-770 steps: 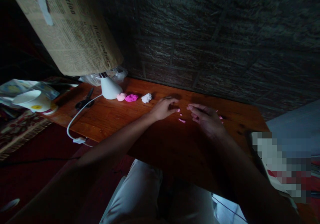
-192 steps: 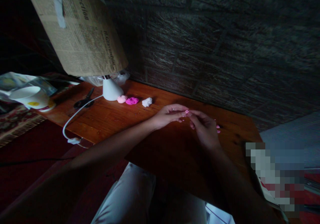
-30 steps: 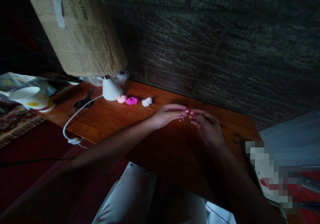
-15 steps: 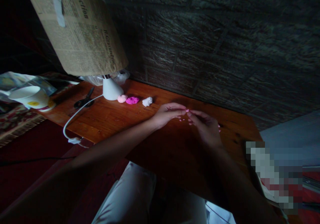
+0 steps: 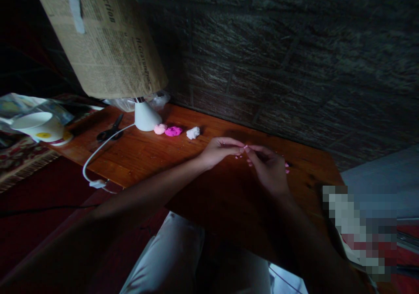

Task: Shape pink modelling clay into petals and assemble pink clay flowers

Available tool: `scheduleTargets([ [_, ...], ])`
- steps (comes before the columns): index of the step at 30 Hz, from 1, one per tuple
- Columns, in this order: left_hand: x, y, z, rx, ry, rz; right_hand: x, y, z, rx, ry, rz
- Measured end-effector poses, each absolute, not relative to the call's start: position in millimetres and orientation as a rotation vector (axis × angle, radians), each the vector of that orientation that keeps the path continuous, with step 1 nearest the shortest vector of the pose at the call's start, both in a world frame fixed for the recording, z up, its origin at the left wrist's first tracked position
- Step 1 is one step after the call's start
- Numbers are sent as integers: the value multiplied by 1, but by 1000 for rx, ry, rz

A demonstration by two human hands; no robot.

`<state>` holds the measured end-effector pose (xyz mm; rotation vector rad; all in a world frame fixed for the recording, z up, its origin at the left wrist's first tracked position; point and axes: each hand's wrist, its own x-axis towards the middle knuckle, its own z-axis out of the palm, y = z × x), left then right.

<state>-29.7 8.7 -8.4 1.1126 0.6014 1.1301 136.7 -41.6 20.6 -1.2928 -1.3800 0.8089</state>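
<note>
Between the fingertips of both hands is a tiny piece of pink clay (image 5: pixel 245 147). My left hand (image 5: pixel 220 151) pinches it from the left, with thumb and fingers closed together. From the other side my right hand (image 5: pixel 269 167) grips it between thumb and forefinger. Small pink bits (image 5: pixel 238 157) lie on the wooden table (image 5: pixel 157 154) beneath the fingertips, and more pink pieces (image 5: pixel 287 168) show past the right hand. Further left sit a white lump of clay (image 5: pixel 193 133), a bright magenta lump (image 5: pixel 173 131) and a pale pink lump (image 5: pixel 160 129).
A lamp with a newsprint shade (image 5: pixel 111 45) stands at the back left, its white base (image 5: pixel 146 117) beside the lumps. Its cord (image 5: pixel 85 165) hangs over the edge. Black scissors (image 5: pixel 109 133) and a paper cup (image 5: pixel 41 128) are further left. A dark brick wall (image 5: pixel 245 67) rises behind.
My left fingers have closed a little more around the pink piece, and my right hand has shifted slightly left. More of the pink pieces beyond it now shows.
</note>
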Motion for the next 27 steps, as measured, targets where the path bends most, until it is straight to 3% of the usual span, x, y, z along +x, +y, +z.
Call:
scheduleTargets([
  [27,-30,7,4,690,511,928,135,-38,22,-1104,-1144,1111],
])
